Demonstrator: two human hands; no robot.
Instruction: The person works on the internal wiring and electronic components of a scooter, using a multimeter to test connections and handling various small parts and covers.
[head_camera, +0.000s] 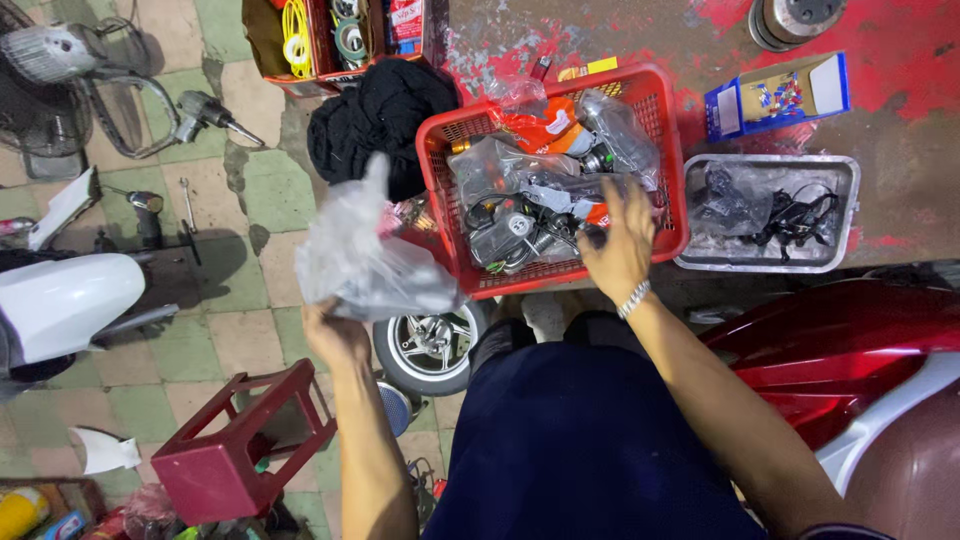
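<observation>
worn green and tan floor tiles (250, 190) and red-spattered concrete lie under a cluttered repair corner. left hand (335, 335) is closed on a clear plastic bag (365, 255), bunched from below beside the red basket (655, 110). it looks light, limp and slippery; gathered film is the safest hold. right hand (620, 245) rests spread on the basket's bagged parts (530, 190), gripping nothing.

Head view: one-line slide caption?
Left hand lifts a clear plastic bag; right hand digs in red basket of bagged parts.
</observation>
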